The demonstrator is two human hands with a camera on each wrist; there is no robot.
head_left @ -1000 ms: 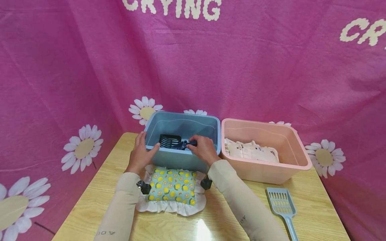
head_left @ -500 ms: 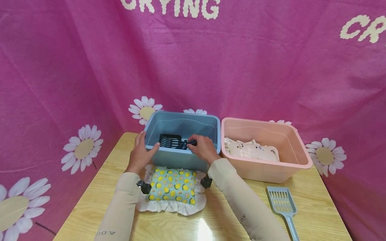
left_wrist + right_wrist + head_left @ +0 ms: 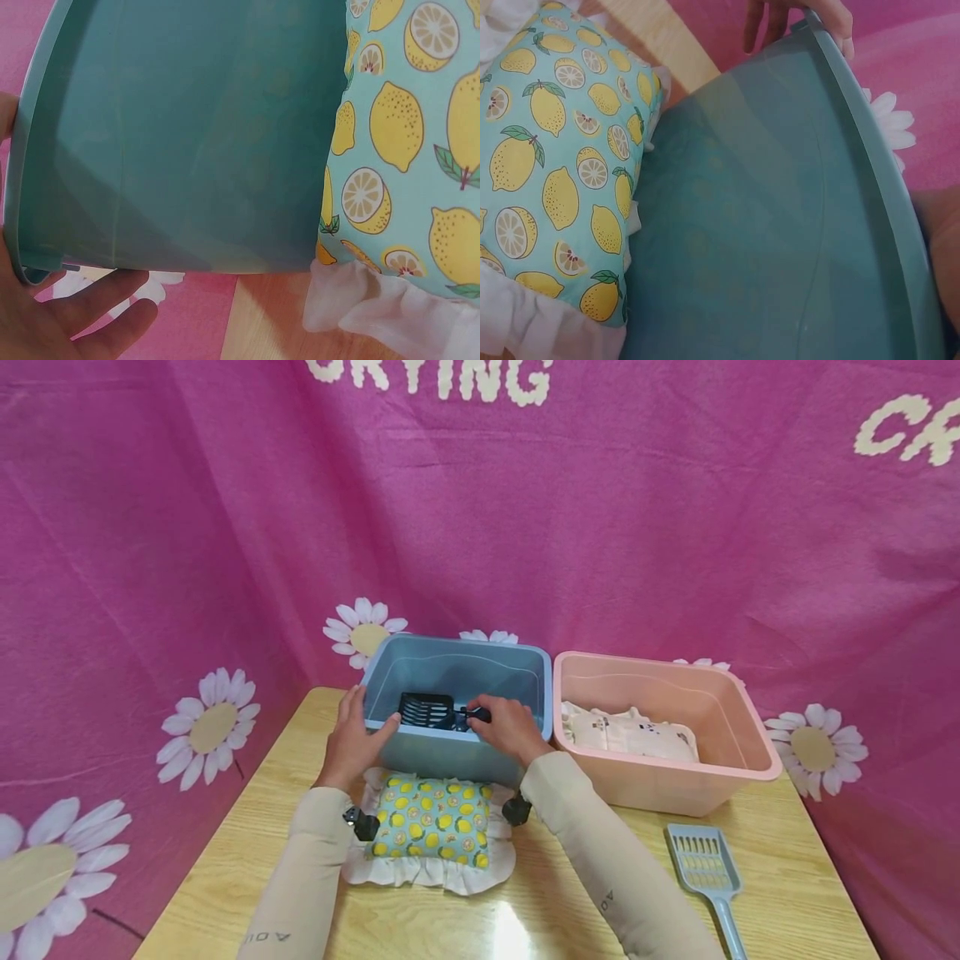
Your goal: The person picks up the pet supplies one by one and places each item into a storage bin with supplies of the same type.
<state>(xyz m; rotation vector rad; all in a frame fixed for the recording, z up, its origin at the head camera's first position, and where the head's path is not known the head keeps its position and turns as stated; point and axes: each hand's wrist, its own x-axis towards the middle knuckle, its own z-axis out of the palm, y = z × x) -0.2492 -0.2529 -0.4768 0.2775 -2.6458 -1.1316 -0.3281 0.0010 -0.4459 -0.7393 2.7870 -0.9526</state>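
Observation:
A black slotted litter scoop (image 3: 427, 711) lies low inside the blue tub (image 3: 444, 735), its slotted head to the left. My right hand (image 3: 506, 723) reaches over the tub's front rim and grips the scoop's handle. At the tub's front left corner rests my left hand (image 3: 349, 742), its fingers fairly straight along the outer side and its thumb over the front rim. Both wrist views show mostly the tub's outer wall (image 3: 195, 135), with the grip on the scoop hidden behind the rim. A lemon-print cushion (image 3: 433, 822) with a white ruffle lies before the tub, between my forearms.
To the right of the blue tub stands a pink tub (image 3: 675, 785) holding a cream cushion (image 3: 633, 735). A grey-blue slotted scoop (image 3: 705, 870) lies on the wooden table (image 3: 600, 918) in front of it. Pink flowered cloth (image 3: 600, 527) hangs behind and at both sides.
The black scoop's neck looks slightly shifted beside my right fingers. Both hands keep their places; the whole view has moved a little.

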